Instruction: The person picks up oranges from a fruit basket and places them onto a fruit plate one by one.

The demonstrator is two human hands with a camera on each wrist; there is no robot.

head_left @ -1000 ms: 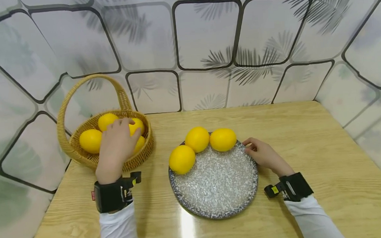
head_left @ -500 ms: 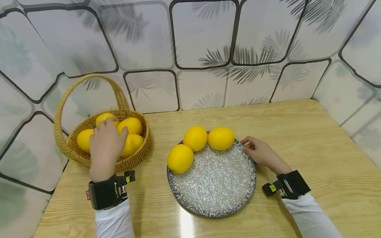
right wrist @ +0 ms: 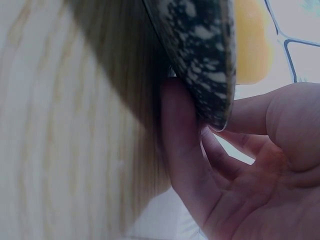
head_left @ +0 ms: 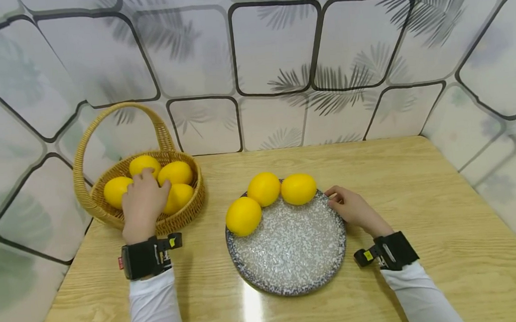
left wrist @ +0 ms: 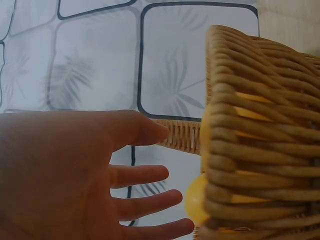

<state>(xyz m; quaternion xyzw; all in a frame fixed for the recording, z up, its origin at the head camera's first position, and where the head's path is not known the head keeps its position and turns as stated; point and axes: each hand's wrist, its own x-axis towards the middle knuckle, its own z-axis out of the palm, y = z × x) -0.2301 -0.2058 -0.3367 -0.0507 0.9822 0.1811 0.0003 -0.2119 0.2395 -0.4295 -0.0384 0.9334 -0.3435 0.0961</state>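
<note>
Three lemons (head_left: 264, 189) are resting on the plate's (head_left: 297, 250) far side, four more are seemingly remaining in the left basket (head_left: 190, 209) beneath the left hand's (head_left: 144, 204) spread fingers, and the right hand (head_left: 354, 208) is pinching the plate's right rim.

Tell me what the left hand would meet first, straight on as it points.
Likely the rear lemon in the basket, just ahead of the left hand; whether they already touch is unclear.

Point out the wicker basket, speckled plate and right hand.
Wicker basket (head_left: 188, 211), head view, on its outer wall.
Speckled plate (head_left: 292, 246), head view, on its bare middle.
Right hand (head_left: 354, 209), head view, on its back.
</note>
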